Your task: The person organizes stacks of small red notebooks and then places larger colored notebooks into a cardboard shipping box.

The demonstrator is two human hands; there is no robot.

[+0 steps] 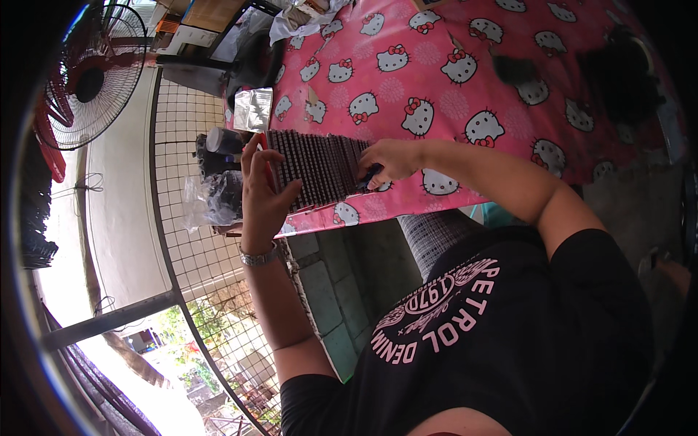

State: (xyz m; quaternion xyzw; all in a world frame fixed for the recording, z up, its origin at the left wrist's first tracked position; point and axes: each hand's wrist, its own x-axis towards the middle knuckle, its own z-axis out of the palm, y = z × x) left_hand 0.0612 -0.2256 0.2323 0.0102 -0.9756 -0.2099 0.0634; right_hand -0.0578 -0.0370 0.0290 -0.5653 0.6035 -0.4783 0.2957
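Observation:
A wide dark block of close-set thin rows (316,166), dotted with small pale specks, lies at the table's near left edge. A red strip shows along its left end. Round that left end curls my left hand (263,190), its thumb spread over the near side and its fingertips on the far part. At the block's right end, my right hand (392,160) is closed with bent fingers on a small dark blue-black object (371,173). Most of that object is hidden by the fingers, so its kind cannot be made out.
A pink tablecloth (392,91) with cartoon cat faces covers the table. Beyond the block lies a silvery packet (253,109). Left of it are a jar (224,140) and clear plastic bags (218,200). A fan (91,83) stands far left; dark fuzzy bundles (618,80) lie right.

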